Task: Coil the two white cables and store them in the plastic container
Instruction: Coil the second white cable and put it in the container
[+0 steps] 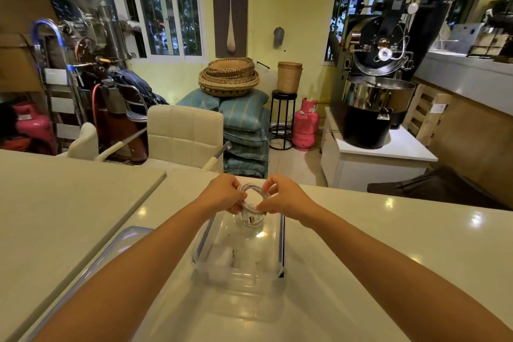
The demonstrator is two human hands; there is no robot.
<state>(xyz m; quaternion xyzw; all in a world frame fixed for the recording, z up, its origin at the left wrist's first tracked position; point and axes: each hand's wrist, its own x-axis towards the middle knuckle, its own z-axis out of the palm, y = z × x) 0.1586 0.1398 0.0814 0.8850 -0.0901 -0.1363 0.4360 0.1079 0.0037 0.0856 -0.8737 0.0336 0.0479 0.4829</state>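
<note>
— What surroundings are being shown?

— A glossy white desk is being lit from above in a cluttered room. A cream padded chair and a pink gas cylinder are being seen beyond it.

— Where is the cable being kept?

— A white coiled cable is being held over the far end of a clear rectangular plastic container, with its plug end hanging down inside.

— How are the hands being used?

— The coil is being pinched on its left by the left hand and on its right by the right hand. The hands are being kept close together.

— What else is being seen?

— A blurred white object is lying inside the container. A clear blue-rimmed lid is lying just left of it.
</note>
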